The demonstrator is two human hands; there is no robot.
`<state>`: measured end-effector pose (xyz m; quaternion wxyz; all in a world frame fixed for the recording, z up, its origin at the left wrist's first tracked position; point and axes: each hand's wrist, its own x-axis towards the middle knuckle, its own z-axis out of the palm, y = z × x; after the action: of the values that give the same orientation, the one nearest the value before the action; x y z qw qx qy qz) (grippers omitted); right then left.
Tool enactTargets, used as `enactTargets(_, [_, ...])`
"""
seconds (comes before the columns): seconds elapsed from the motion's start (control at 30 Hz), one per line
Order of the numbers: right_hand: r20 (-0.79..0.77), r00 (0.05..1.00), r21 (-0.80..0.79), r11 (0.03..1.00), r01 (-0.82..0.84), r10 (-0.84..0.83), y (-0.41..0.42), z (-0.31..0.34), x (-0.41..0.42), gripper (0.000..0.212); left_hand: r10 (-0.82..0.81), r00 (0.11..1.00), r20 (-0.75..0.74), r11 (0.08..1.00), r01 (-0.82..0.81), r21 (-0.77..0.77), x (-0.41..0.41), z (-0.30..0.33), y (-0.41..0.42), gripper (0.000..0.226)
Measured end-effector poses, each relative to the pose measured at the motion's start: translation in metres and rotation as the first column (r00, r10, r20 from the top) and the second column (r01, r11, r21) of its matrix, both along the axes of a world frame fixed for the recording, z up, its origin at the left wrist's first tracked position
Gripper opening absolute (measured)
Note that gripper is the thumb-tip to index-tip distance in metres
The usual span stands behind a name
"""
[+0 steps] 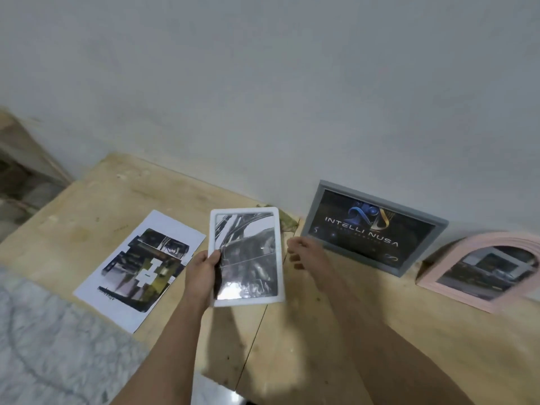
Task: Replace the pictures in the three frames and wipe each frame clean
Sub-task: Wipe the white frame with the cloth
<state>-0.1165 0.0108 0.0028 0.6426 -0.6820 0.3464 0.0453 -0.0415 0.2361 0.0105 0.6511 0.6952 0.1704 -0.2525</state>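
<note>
A white frame [247,255] with a glossy dark picture is held up above the wooden board, my left hand [204,270] gripping its lower left edge. Just off the frame's right edge is my right hand [304,252], its fingers loosely curled and nothing in them; whether it touches the frame I cannot tell. A grey frame [374,226] with a dark "INTELLI NUSA" picture leans against the wall. Further right leans a pink arched frame [482,270]. Printed pictures on white paper [140,267] lie flat at the left.
The wooden board [306,331] lies on a marbled floor [43,346] and ends at the white wall [263,97]. A greenish cloth [287,222] shows behind the white frame. Wooden planks [17,153] stand at the far left.
</note>
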Motion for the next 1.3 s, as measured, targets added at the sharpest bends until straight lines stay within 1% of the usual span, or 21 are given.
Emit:
enactTargets(0.07, [-0.016,0.999,-0.136,0.990,-0.042,0.040,-0.008,-0.015,0.040,0.019,0.045,0.999,0.019,0.998,-0.046,0.046,0.017,-0.006,0.011,0.025])
enactTargets(0.13, [-0.067,0.980,-0.385,0.902,-0.198,0.187,-0.015,-0.033,0.079,0.032,0.081,0.997,0.018,0.995,-0.082,0.053,0.030,-0.011,0.022,0.021])
enactTargets(0.2, [-0.193,0.931,-0.641,0.679,-0.359,0.310,-0.018,-0.055,0.111,0.048,0.100,0.995,0.008,0.994,-0.100,0.048,0.038,-0.011,0.029,0.017])
enactTargets(0.23, [-0.265,0.898,-0.706,0.564,-0.429,0.351,-0.018,-0.068,0.126,0.055,0.102,0.995,0.012,0.994,-0.102,0.039,0.043,-0.013,0.034,0.017])
enactTargets(0.27, [-0.334,0.860,-0.720,0.485,-0.497,0.386,-0.020,-0.079,0.136,0.061,0.095,0.995,0.014,0.995,-0.095,0.026,0.046,-0.014,0.036,0.016])
enactTargets(0.33, [-0.414,0.820,-0.698,0.441,-0.565,0.396,-0.017,-0.100,0.152,0.070,0.100,0.995,0.009,0.995,-0.100,0.012,0.054,-0.019,0.042,0.013])
enactTargets(0.37, [-0.434,0.819,-0.711,0.416,-0.567,0.375,-0.018,-0.108,0.153,0.069,0.102,0.995,-0.001,0.995,-0.102,-0.006,0.055,-0.019,0.041,0.012])
enactTargets(0.43, [-0.405,0.840,-0.786,0.333,-0.521,0.361,-0.019,-0.119,0.154,0.049,0.107,0.994,-0.009,0.992,-0.108,-0.064,0.060,-0.019,0.046,0.013])
enactTargets(0.5, [-0.305,0.895,-0.812,0.403,-0.423,0.327,-0.018,-0.106,0.151,0.028,0.091,0.996,-0.002,0.993,-0.091,-0.079,0.064,-0.018,0.049,0.015])
enactTargets(0.53, [-0.231,0.923,-0.789,0.496,-0.363,0.308,-0.012,-0.092,0.147,0.020,0.079,0.997,0.007,0.994,-0.078,-0.070,0.064,-0.015,0.053,0.014])
enactTargets(0.57, [-0.100,0.964,-0.703,0.668,-0.244,0.248,-0.008,-0.078,0.143,0.017,0.066,0.998,0.012,0.996,-0.065,-0.060,0.065,-0.012,0.054,0.014])
enactTargets(0.6, [0.002,0.980,-0.658,0.738,-0.149,0.200,-0.005,-0.059,0.141,0.020,0.049,0.999,0.018,0.997,-0.048,-0.055,0.065,-0.009,0.054,0.014])
enactTargets(0.7, [0.245,0.960,-0.622,0.782,0.047,0.138,0.002,-0.003,0.135,0.035,0.006,0.998,0.060,0.997,-0.001,-0.082,0.063,0.002,0.054,0.011])
enactTargets(0.77, [0.411,0.885,-0.659,0.742,0.122,0.219,0.017,0.039,0.131,0.050,-0.053,0.993,0.102,0.994,0.062,-0.088,0.057,0.016,0.055,0.011])
enactTargets(0.83, [0.370,0.848,-0.811,0.578,0.095,0.379,0.035,0.066,0.125,0.063,-0.080,0.986,0.146,0.987,0.099,-0.125,0.049,0.032,0.050,0.013])
enactTargets(0.87, [0.282,0.854,-0.887,0.457,0.059,0.438,0.047,0.071,0.119,0.066,-0.071,0.984,0.165,0.983,0.097,-0.153,0.046,0.040,0.047,0.013])
enactTargets(0.93, [0.162,0.869,-0.945,0.327,0.000,0.468,0.076,0.068,0.095,0.068,-0.012,0.983,0.183,0.979,0.049,-0.197,0.037,0.056,0.044,0.013])
enactTargets(1.07, [0.175,0.886,-0.892,0.451,-0.042,0.429,0.119,0.041,0.019,0.072,0.089,0.977,0.193,0.965,-0.037,-0.259,0.026,0.071,0.057,0.009])
enactTargets(1.2, [0.083,0.832,-0.817,0.515,-0.258,0.549,0.140,0.034,-0.053,0.056,0.049,0.976,0.212,0.971,0.003,-0.240,0.014,0.074,0.075,0.007])
enactTargets(1.27, [0.109,0.859,-0.636,0.699,-0.327,0.501,0.139,0.059,-0.068,0.046,-0.028,0.970,0.241,0.972,0.083,-0.220,0.004,0.078,0.078,0.007])
enactTargets(1.3, [0.150,0.895,-0.515,0.806,-0.291,0.419,0.135,0.076,-0.067,0.045,-0.066,0.964,0.259,0.972,0.121,-0.201,0.000,0.079,0.078,0.007])
